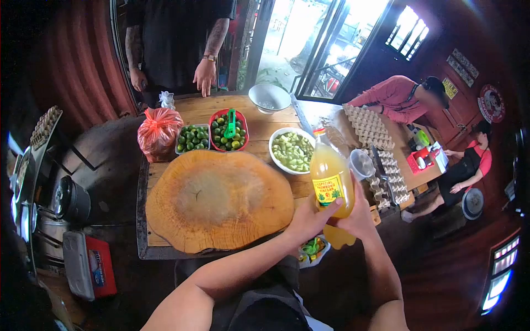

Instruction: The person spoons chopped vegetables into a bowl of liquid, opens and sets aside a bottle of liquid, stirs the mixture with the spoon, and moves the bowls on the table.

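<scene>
Both my hands are wrapped round a large bottle of yellowish vinegar [331, 185], tilted slightly, with a yellow label and an orange-red cap. My left hand [312, 220] grips its lower left side, and my right hand [358, 218] holds its lower right side. Just behind the bottle stands a white bowl of chopped green pieces [292, 150]. A thick round wooden slab [221, 201] lies on the table to the left. Beyond it are a red basket of small green citrus with a green tool [228, 130] and a clear tub of green citrus [193, 138].
A red plastic bag [159, 134] and an empty metal bowl [269, 99] stand on the table [193, 110]. Egg trays [369, 127] and a clear cup [361, 164] are at right. One person stands across the table; two others are at right. A cooler [88, 266] sits lower left.
</scene>
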The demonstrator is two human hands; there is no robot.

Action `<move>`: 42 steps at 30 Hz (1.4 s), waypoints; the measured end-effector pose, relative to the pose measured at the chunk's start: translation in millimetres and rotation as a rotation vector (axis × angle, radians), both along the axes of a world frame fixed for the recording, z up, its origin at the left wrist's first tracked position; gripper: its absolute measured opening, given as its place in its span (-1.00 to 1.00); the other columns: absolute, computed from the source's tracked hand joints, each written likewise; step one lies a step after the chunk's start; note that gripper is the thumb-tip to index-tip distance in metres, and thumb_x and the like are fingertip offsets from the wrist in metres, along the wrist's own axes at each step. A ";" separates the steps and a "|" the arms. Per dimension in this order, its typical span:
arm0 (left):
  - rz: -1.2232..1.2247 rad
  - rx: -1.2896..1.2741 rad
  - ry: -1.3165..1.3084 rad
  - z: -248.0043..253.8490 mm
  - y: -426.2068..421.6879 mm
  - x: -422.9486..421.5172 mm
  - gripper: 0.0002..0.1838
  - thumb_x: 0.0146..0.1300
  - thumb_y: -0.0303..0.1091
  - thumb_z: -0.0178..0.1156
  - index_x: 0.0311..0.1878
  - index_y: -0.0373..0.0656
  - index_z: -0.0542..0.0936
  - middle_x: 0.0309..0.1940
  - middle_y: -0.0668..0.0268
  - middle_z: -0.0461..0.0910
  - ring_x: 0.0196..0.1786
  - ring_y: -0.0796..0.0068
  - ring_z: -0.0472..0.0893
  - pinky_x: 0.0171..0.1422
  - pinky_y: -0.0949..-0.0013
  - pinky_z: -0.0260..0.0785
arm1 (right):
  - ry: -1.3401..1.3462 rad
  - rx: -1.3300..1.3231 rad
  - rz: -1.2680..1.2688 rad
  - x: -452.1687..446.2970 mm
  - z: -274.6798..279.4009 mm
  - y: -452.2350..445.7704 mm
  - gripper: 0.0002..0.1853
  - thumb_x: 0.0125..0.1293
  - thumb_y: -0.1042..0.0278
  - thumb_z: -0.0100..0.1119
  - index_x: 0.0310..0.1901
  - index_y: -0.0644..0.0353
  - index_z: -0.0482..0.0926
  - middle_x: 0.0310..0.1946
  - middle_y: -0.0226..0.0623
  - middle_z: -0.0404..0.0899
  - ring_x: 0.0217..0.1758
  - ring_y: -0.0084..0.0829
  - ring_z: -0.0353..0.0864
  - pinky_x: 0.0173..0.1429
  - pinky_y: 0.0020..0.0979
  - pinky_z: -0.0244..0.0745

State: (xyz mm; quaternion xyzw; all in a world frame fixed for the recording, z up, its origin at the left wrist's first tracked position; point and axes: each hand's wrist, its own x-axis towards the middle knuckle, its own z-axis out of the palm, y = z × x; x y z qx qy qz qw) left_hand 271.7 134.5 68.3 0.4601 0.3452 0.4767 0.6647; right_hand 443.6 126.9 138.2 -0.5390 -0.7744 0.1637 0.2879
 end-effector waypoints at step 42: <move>0.035 1.162 0.937 271.2 69.0 -31.3 -0.62 0.15 -0.37 0.65 0.03 -0.26 0.85 -0.34 0.30 0.79 -0.27 0.61 0.65 -0.07 0.39 0.53 | 0.614 0.593 -0.112 -45.4 -100.7 46.5 0.61 -0.02 -0.04 0.90 0.78 0.30 -0.24 0.61 0.11 0.38 0.64 -0.01 0.48 0.65 -0.06 0.43</move>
